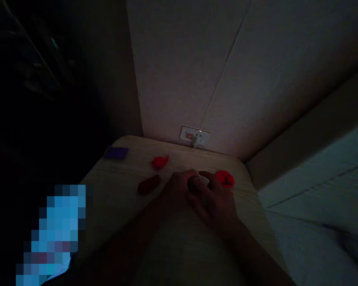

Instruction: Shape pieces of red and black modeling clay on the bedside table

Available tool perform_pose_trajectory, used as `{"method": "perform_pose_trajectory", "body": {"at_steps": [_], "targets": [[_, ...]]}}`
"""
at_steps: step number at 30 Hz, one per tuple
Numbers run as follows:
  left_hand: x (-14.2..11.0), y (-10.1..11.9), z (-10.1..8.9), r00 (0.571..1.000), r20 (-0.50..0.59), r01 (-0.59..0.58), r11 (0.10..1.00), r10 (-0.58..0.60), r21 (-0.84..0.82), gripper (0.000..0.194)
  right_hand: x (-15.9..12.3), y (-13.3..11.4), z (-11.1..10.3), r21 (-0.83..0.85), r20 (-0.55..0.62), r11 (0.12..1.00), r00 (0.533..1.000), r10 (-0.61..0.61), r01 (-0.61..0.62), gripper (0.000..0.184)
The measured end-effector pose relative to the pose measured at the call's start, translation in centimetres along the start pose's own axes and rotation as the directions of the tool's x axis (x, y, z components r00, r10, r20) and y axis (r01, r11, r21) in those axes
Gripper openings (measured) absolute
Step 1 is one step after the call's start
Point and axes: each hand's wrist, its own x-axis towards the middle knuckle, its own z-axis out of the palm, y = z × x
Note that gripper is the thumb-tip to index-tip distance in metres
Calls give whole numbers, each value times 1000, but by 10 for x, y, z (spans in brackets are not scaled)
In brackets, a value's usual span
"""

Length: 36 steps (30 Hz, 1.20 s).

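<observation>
Dim light leaves much of the scene hard to read. My left hand [176,186] is closed around the left side of a small object with a dark round end and a pale body [203,181]. From the other side, my right hand [216,201] wraps its fingers over the same object, hiding most of it. Just beyond the right hand lies a round, flat red piece [225,178] with dark marks. A dark reddish-brown oblong thing [149,185] rests left of my left hand. Farther back is a crumpled-looking red thing [160,162].
The things lie on a pale wooden tabletop [131,145]. A flat purple packet [117,153] sits near its left edge. Behind, a wall socket [195,136] holds a plug. A panelled wall [181,71] rises at the back. A blurred-out bright blue patch [59,226] shows at lower left.
</observation>
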Motion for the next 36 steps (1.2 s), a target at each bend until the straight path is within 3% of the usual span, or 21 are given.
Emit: {"method": "perform_pose_trajectory", "body": {"at_steps": [8,14,24,29,36], "targets": [[0,-4,2,989,-146,32,999,-25,43,18,-4,13,2,178,-101,984,995,19,-1,37],[-2,-1,2,989,-145,-28,995,42,99,18,-7,14,1,237,-114,971,993,-16,43,34],[-2,1,0,990,-118,-38,962,72,270,22,-4,9,7,363,5,924,992,129,-122,41],[0,0,-1,987,-156,7,948,46,320,18,-3,11,7,467,80,874,991,111,-136,40],[0,-4,0,983,-106,-94,912,147,399,12,-1,10,5,522,157,840,985,72,-145,43]]}}
